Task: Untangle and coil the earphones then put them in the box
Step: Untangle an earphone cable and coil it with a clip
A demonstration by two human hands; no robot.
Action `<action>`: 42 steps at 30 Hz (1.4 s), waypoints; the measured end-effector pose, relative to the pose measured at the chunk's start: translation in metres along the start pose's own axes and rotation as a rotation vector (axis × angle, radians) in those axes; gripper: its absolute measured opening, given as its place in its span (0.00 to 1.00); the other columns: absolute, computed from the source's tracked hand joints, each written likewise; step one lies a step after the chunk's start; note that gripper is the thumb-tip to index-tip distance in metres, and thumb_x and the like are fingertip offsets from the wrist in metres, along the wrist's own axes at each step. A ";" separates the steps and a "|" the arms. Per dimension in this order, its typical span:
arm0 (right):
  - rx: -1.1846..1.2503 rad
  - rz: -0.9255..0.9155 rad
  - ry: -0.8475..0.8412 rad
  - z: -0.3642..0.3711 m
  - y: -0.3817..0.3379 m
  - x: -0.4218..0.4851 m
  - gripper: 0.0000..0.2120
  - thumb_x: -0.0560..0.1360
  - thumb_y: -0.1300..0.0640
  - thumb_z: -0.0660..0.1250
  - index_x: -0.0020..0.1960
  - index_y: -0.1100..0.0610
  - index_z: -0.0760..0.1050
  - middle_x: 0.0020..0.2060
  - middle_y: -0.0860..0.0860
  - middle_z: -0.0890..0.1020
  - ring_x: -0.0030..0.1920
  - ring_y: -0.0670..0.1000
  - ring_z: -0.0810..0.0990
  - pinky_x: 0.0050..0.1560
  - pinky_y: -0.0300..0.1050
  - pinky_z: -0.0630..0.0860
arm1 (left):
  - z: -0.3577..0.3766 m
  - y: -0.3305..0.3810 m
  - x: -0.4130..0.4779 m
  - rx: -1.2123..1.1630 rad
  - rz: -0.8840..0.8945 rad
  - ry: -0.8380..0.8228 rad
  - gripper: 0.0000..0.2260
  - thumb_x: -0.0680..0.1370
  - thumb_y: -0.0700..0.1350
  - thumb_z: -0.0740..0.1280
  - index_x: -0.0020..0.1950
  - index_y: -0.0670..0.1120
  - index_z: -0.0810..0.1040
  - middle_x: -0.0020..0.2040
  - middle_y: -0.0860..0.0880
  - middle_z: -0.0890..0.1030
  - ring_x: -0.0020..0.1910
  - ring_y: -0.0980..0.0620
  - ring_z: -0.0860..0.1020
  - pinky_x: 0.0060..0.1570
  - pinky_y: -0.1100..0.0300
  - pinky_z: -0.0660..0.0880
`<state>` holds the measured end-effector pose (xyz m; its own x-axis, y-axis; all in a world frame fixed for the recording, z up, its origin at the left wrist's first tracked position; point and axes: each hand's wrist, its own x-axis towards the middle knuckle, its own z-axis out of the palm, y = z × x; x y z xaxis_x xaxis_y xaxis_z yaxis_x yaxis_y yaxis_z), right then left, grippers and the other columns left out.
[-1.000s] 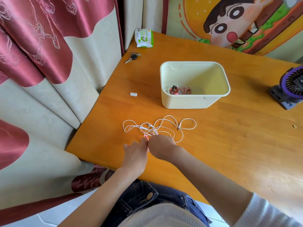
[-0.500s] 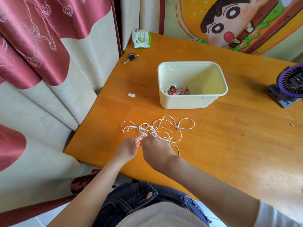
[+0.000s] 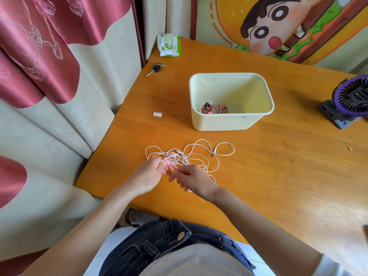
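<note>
A tangle of white earphones point(image 3: 199, 154) lies spread on the wooden table point(image 3: 278, 166), its plug end toward the right. At the tangle's left side my left hand point(image 3: 147, 176) pinches a small coil of pink earphones point(image 3: 172, 158) with loose pink strands hanging below it. My right hand point(image 3: 193, 180) sits just right of it, fingers curled, its fingertips pinching those pink strands. The cream box point(image 3: 221, 124) stands open behind the tangle, with a coiled brownish-red set of earphones point(image 3: 216, 109) in its front left corner.
Keys point(image 3: 155, 68) and a green-white wipes pack point(image 3: 168, 45) lie at the table's far left corner. A small white piece point(image 3: 157, 114) lies left of the box. A purple fan point(image 3: 350, 100) stands at the right edge. Curtains hang on the left.
My hands have drawn slightly apart. The pink coil now shows at my left fingertips above the white tangle, and the pink strands stretch between both hands.
</note>
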<state>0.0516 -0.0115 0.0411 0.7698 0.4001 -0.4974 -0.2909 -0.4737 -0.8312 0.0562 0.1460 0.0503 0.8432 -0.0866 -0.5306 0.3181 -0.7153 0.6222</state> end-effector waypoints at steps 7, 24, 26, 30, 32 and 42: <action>0.195 -0.009 -0.232 0.000 0.016 -0.003 0.12 0.80 0.56 0.59 0.43 0.52 0.79 0.32 0.47 0.73 0.31 0.43 0.69 0.34 0.34 0.69 | -0.009 0.003 -0.014 -0.151 0.092 -0.321 0.14 0.83 0.43 0.52 0.40 0.46 0.70 0.34 0.55 0.77 0.39 0.60 0.75 0.47 0.66 0.75; -0.773 -0.284 -0.109 -0.025 -0.015 0.026 0.08 0.73 0.59 0.66 0.48 0.57 0.83 0.44 0.53 0.82 0.46 0.52 0.78 0.44 0.45 0.75 | 0.026 0.007 0.002 0.791 0.203 -0.277 0.12 0.81 0.41 0.54 0.59 0.44 0.73 0.53 0.42 0.79 0.46 0.45 0.74 0.47 0.56 0.66; -0.795 -0.325 -0.048 -0.018 -0.018 0.023 0.09 0.73 0.60 0.64 0.47 0.58 0.83 0.44 0.56 0.79 0.46 0.57 0.78 0.44 0.52 0.76 | 0.022 0.003 0.009 0.719 0.122 -0.252 0.08 0.80 0.41 0.53 0.47 0.43 0.71 0.50 0.41 0.78 0.42 0.45 0.73 0.39 0.57 0.64; -0.765 -0.340 0.075 -0.007 -0.016 0.018 0.10 0.77 0.58 0.61 0.50 0.57 0.81 0.49 0.55 0.77 0.48 0.59 0.77 0.45 0.53 0.75 | 0.021 -0.006 0.017 0.604 0.021 -0.154 0.13 0.81 0.43 0.53 0.36 0.44 0.64 0.40 0.43 0.74 0.41 0.43 0.74 0.35 0.56 0.64; -0.682 -0.341 0.123 -0.003 -0.010 0.014 0.10 0.78 0.58 0.62 0.49 0.57 0.82 0.47 0.55 0.76 0.46 0.59 0.78 0.45 0.54 0.75 | 0.024 -0.010 0.020 0.520 0.003 -0.120 0.13 0.80 0.43 0.53 0.36 0.45 0.67 0.39 0.46 0.74 0.39 0.44 0.73 0.37 0.56 0.66; -0.332 -0.296 0.283 -0.005 0.016 -0.003 0.07 0.74 0.65 0.66 0.49 0.60 0.82 0.39 0.53 0.82 0.38 0.50 0.78 0.41 0.37 0.72 | 0.025 -0.008 0.014 -0.499 -0.088 -0.258 0.17 0.83 0.42 0.54 0.35 0.45 0.71 0.21 0.56 0.63 0.19 0.58 0.59 0.26 0.63 0.56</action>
<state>0.0470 -0.0239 0.0308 0.9284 0.3488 -0.1281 0.1230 -0.6138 -0.7799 0.0543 0.1335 0.0233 0.6910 -0.2526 -0.6773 0.6016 -0.3185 0.7325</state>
